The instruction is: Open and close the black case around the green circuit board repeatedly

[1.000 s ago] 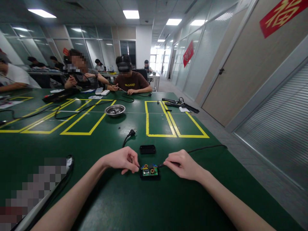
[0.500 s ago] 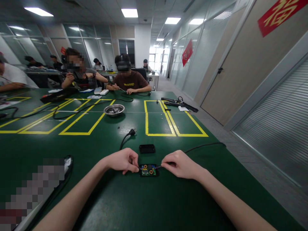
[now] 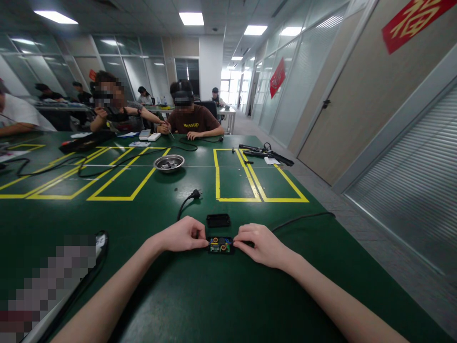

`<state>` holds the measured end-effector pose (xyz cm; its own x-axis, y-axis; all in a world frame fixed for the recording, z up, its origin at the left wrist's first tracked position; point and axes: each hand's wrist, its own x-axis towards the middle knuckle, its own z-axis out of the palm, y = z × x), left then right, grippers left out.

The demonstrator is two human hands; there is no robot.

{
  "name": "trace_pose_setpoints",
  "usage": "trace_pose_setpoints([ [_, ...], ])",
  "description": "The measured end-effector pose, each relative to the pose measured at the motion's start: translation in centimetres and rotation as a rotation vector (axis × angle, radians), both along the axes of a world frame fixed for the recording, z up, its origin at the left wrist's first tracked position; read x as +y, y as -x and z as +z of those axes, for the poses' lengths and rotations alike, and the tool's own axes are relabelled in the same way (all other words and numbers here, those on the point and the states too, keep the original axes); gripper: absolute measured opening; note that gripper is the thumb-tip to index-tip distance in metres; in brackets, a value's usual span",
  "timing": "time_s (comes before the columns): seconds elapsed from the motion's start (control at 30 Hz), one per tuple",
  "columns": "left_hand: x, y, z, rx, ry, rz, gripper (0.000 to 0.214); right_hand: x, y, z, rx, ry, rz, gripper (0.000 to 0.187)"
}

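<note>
A small black case half holding a green circuit board (image 3: 220, 245) lies on the green table (image 3: 200, 305) in front of me. My left hand (image 3: 180, 236) pinches its left end, fingers curled. My right hand (image 3: 259, 244) pinches its right end, where a black cable (image 3: 303, 217) leaves toward the table's right edge. Just beyond the board lies a flat black cover (image 3: 218, 220). A black power plug (image 3: 194, 194) with its cord lies further out, its cord running under my left hand.
A metal dish (image 3: 170, 163) sits mid-table among yellow tape rectangles (image 3: 246, 181). Black tools (image 3: 266, 155) lie at the far right edge. Several people sit working at the far side. A dark curved object (image 3: 96, 257) lies at my left. The floor drops off right.
Both hands have drawn closer together onto the ends of the board's case, and the case has shifted slightly away from me.
</note>
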<state>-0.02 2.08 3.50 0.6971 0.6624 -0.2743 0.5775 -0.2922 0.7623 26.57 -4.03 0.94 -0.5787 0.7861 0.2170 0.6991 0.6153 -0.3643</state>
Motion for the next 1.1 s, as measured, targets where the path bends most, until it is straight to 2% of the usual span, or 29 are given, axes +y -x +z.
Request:
trace_pose_setpoints([
  [0.43,0.0,-0.3,-0.2,-0.014,0.083,-0.002,0.029,-0.2,0.6,0.6,-0.228,-0.108,0.017,0.026],
  [0.53,0.0,-0.2,-0.1,-0.019,0.008,0.022,0.028,0.1,0.6,0.1,-0.143,-0.12,0.005,0.021],
  [0.6,0.1,-0.1,-0.1,-0.017,-0.067,0.04,0.027,0.6,0.6,-0.4,-0.014,-0.079,-0.025,0.019],
  [0.73,0.6,-0.1,-0.3,-0.004,-0.157,0.161,0.034,1.6,0.4,-1.6,0.254,0.004,-0.265,0.026],
  [0.83,0.9,-0.5,-1.0,-0.028,-0.253,0.328,0.038,2.2,0.4,-2.5,0.269,-0.011,-0.392,0.022],
  [0.93,1.0,-1.1,-1.9,-0.027,-0.342,0.429,0.037,2.6,0.8,-3.2,0.266,0.008,-0.378,0.026],
  [1.1,1.0,-1.6,-2.7,-0.132,-0.264,0.477,0.027,2.9,1.3,-3.4,0.458,0.133,-0.373,0.022],
])
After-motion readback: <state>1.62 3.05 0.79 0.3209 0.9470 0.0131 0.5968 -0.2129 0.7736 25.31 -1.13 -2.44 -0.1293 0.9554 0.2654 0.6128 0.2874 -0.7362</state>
